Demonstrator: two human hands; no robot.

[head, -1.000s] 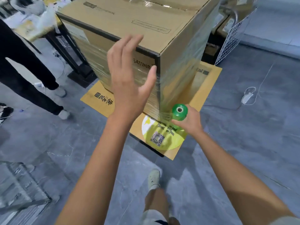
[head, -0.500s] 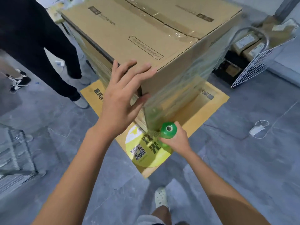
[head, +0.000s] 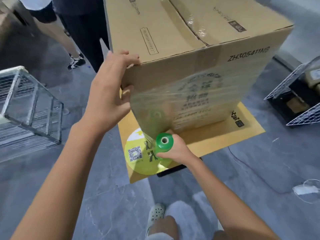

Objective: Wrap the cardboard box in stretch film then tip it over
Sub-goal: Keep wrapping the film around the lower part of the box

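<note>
A large brown cardboard box (head: 190, 54) stands upright on a flat sheet of yellow cardboard (head: 242, 135). Clear stretch film (head: 181, 104) covers its lower sides. My left hand (head: 109, 94) grips the box's near top corner, fingers hooked over the top edge and thumb on the side. My right hand (head: 176, 149) holds a green roll of stretch film (head: 163, 142) low by the box's near bottom corner. Film runs taut from the roll up onto the box.
A wire cage (head: 29, 104) stands on the grey floor at the left. Two people's legs (head: 72, 40) are behind the box at the upper left. A wire rack with a black base (head: 297, 104) sits at the right. A white cable (head: 304, 189) lies at the lower right. My foot (head: 155, 213) is below.
I have moved round the box to another face. My left hand went from raised in the air to gripping the top corner. The roll stayed low at the corner, trailing film.
</note>
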